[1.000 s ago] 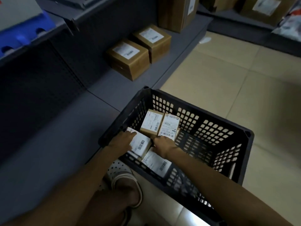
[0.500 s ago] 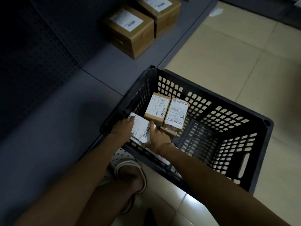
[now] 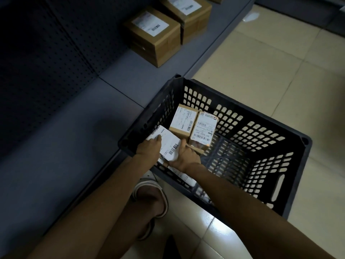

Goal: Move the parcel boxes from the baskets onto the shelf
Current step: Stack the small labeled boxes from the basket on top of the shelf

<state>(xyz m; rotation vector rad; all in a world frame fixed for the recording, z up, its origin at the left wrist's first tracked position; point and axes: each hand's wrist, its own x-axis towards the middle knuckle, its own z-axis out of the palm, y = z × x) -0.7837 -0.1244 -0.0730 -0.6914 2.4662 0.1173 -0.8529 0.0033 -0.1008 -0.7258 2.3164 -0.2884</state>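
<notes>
A black slatted basket [image 3: 291,144] stands on the tiled floor beside the low grey shelf [image 3: 78,139]. Both hands hold a small parcel box with a white barcode label [image 3: 168,144] at the basket's near-left corner, level with the rim. My left hand [image 3: 149,147] grips its left side, and my right hand [image 3: 184,156] grips its right side and underside. Two more small labelled parcel boxes [image 3: 183,121] [image 3: 203,129] lie side by side deeper in the basket. Another labelled box [image 3: 183,177] shows through the near wall under my right wrist.
Two larger brown cartons [image 3: 155,34] [image 3: 188,14] sit farther along the shelf against the dark perforated back panel [image 3: 46,53]. My sandalled foot [image 3: 151,200] is on the floor between shelf and basket. Beige tiles [image 3: 261,62] spread to the right.
The two hands have lifted one small box from the basket's near side up to rim height and shifted it left toward the shelf. The camera has tilted downward.
</notes>
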